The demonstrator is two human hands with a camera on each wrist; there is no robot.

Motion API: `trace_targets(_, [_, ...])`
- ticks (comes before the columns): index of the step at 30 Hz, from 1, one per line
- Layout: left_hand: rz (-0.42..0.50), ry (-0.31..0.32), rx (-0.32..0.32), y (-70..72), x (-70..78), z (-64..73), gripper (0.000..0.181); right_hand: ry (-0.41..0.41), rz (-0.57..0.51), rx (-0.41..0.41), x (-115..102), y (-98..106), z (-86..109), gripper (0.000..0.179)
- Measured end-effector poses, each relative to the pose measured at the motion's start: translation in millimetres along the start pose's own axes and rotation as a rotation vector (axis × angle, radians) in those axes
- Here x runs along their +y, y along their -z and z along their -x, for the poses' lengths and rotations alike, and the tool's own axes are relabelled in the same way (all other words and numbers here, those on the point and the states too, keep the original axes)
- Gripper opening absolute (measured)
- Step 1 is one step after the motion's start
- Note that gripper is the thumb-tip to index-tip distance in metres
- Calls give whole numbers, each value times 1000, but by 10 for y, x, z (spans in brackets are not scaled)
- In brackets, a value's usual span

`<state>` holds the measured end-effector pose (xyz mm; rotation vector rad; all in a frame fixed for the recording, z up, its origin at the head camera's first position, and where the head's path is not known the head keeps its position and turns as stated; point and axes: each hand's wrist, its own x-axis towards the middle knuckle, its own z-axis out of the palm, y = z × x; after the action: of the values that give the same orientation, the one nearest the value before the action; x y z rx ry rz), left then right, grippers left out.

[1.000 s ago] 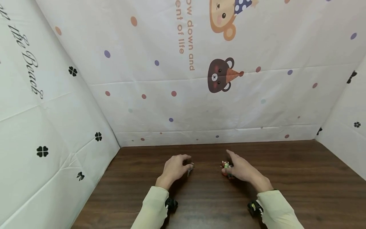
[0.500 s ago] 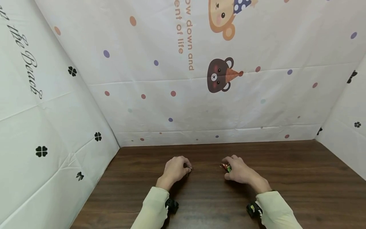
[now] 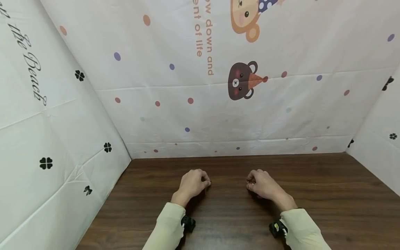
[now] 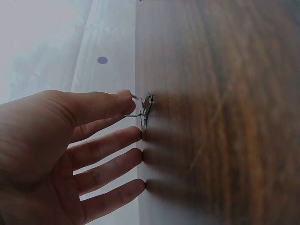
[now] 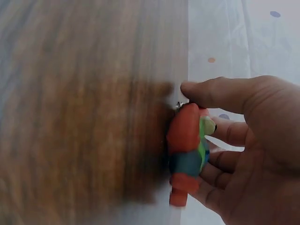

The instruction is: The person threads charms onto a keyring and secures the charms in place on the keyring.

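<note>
Near the back of the brown table, my left hand (image 3: 192, 182) pinches a small metal key ring between thumb and forefinger. In the left wrist view the metal hardware (image 4: 147, 107) hangs from the ring, close to the tabletop, while the other fingers (image 4: 110, 164) reach down beside it. To its right, my right hand (image 3: 265, 185) holds a small toy figure with thumb and curled fingers. The right wrist view shows this red figure (image 5: 184, 131) with a blue-grey band, green and yellow parts and a metal loop at its top. In the head view the fingers mostly hide it.
The dark wooden table (image 3: 228, 218) ends at a white printed cloth wall (image 3: 212, 114) just behind the hands. A cloth side wall (image 3: 62, 139) stands at left, another (image 3: 382, 139) at right. Each wrist wears a black camera.
My left fingers have closed on the key ring. My right fingers, spread over the toy figure a second ago, have curled round it and moved slightly right with it.
</note>
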<state>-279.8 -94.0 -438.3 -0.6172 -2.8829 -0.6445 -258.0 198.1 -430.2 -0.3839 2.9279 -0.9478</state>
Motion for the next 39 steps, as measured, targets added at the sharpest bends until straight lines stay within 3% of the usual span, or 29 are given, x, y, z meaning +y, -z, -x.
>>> trace_targets(8, [6, 0, -6, 16, 7, -1, 9, 28, 44, 5, 14, 16, -11, 17])
trace_targets(16, [-1, -10, -1, 34, 18, -14, 9, -48, -4, 5, 28, 34, 20, 11])
trace_targets(23, [6, -13, -4, 35, 13, -15, 10, 11, 43, 4, 87, 129, 28, 14])
trace_targets(29, [5, -8, -6, 29, 8, -14, 9, 20, -146, -65, 174, 207, 43, 9])
trace_targets(34, [25, 9, 3, 23, 5, -20, 9, -31, -342, -122, 153, 299, 77, 23])
trace_targets(39, [50, 18, 4, 26, 0, -14, 9, -74, -355, -124, 117, 366, 99, 28])
